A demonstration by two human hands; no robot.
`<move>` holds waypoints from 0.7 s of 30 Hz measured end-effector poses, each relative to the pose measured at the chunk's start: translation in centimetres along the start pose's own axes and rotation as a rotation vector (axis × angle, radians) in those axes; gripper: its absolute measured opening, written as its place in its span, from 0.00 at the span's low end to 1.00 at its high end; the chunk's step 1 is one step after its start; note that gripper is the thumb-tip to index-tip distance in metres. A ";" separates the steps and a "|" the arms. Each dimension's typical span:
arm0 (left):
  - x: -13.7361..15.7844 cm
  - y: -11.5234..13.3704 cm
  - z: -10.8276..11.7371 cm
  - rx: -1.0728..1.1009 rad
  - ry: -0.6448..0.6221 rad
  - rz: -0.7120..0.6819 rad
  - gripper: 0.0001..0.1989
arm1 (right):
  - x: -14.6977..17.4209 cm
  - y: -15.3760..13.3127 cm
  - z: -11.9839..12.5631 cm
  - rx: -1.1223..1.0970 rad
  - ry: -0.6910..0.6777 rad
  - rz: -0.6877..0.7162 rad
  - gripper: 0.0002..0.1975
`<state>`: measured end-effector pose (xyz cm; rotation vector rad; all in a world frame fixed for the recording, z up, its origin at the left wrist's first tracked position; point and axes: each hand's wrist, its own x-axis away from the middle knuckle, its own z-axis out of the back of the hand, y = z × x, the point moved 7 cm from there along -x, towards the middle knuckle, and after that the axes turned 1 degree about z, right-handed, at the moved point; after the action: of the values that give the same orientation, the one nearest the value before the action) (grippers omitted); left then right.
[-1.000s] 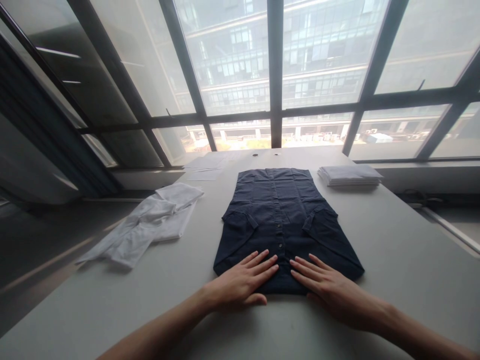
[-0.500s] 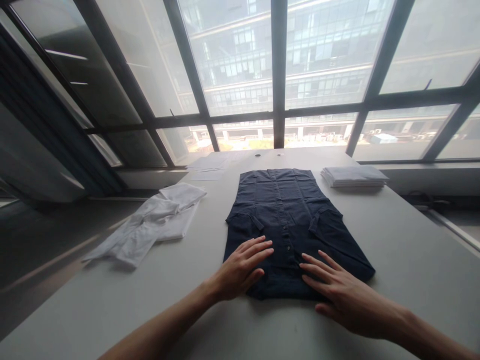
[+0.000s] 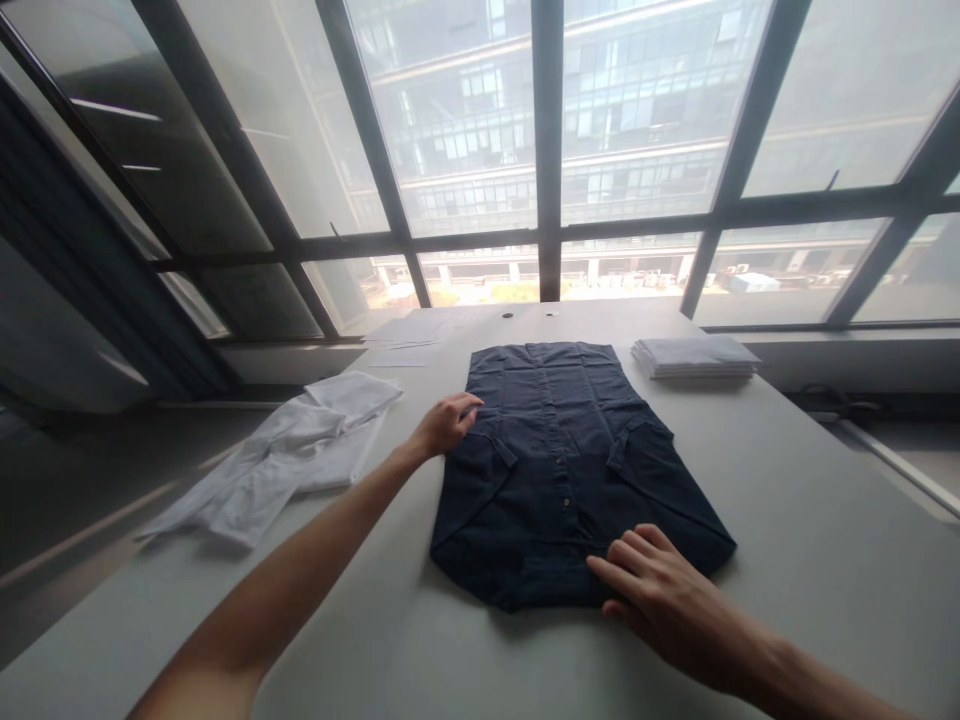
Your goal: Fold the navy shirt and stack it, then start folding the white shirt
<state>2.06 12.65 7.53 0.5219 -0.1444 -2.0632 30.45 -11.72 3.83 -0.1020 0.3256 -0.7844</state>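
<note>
A dark navy button-front shirt (image 3: 555, 400) lies spread on the white table, its lower end towards me and its sides turned inward. At its left edge, roughly halfway up, is my left hand (image 3: 446, 424). The fingers lie close together over the fabric with the thumb a little apart, and I see no cloth gripped. My right hand (image 3: 664, 590) rests at the shirt's near edge, right of the button line. Its index finger stretches across the cloth while the other fingers bend slightly; the thumb is apart, near the lower edge.
Left of the shirt, a crumpled white garment (image 3: 262, 450) lies on the table (image 3: 360, 620). A neat stack of folded white cloth (image 3: 694, 357) sits at the far right. Sheets of paper (image 3: 409, 340) lie at the back left, before large windows.
My left hand has moved up and left from the lower part of the shirt to its left edge. My right hand stays near the lower edge, its fingers now more bent.
</note>
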 end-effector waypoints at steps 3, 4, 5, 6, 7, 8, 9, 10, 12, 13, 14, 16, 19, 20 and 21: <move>-4.8 -3.8 -1.4 -0.119 -0.064 0.105 0.20 | -0.2 -0.3 -0.4 0.025 0.035 -0.029 0.06; -6.0 -4.6 -2.0 -0.149 -0.092 0.125 0.21 | -0.2 -0.3 -0.5 0.033 0.051 -0.030 0.07; -7.0 -5.2 -2.5 -0.168 -0.113 0.136 0.22 | -0.1 -0.4 -0.7 0.037 0.063 -0.029 0.07; -7.7 -5.7 -3.1 -0.181 -0.134 0.143 0.23 | -0.1 -0.4 -0.8 0.040 0.075 -0.025 0.07; -8.2 -5.9 -3.7 -0.191 -0.154 0.147 0.24 | 0.1 -0.3 -0.8 0.041 0.086 -0.021 0.06; -8.5 -6.1 -4.2 -0.201 -0.172 0.151 0.24 | 0.3 -0.2 -0.7 0.043 0.096 -0.021 0.05; -8.5 -6.2 -4.7 -0.217 -0.190 0.156 0.23 | 0.6 -0.1 -0.6 0.046 0.102 -0.028 0.05; -8.4 -6.2 -5.0 -0.236 -0.205 0.162 0.22 | 0.9 0.1 -0.4 0.048 0.103 -0.042 0.05; -7.8 -6.2 -5.4 -0.283 -0.216 0.172 0.21 | 1.6 0.7 0.0 0.045 0.088 -0.085 0.05; -7.3 -6.1 -5.4 -0.309 -0.215 0.177 0.20 | 2.0 1.1 0.2 0.037 0.076 -0.110 0.05; -6.8 -5.9 -5.2 -0.335 -0.211 0.181 0.20 | 2.3 1.6 0.5 0.028 0.067 -0.136 0.05; -5.4 -5.4 -4.8 -0.387 -0.203 0.196 0.20 | 3.0 2.7 1.2 0.013 0.053 -0.187 0.07; -3.0 -4.3 -3.8 -0.518 -0.210 0.223 0.21 | 3.9 5.3 2.2 0.021 0.010 -0.255 0.14; -2.1 -3.7 -3.5 -0.565 -0.218 0.223 0.22 | 4.3 6.5 2.5 0.031 -0.006 -0.278 0.16; -1.2 -3.0 -3.2 -0.607 -0.227 0.218 0.23 | 4.6 7.8 2.9 0.044 -0.015 -0.303 0.17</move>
<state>1.59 15.62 4.09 -0.0986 0.2766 -1.8236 39.70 -9.61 3.75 -0.1176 0.2817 -1.0895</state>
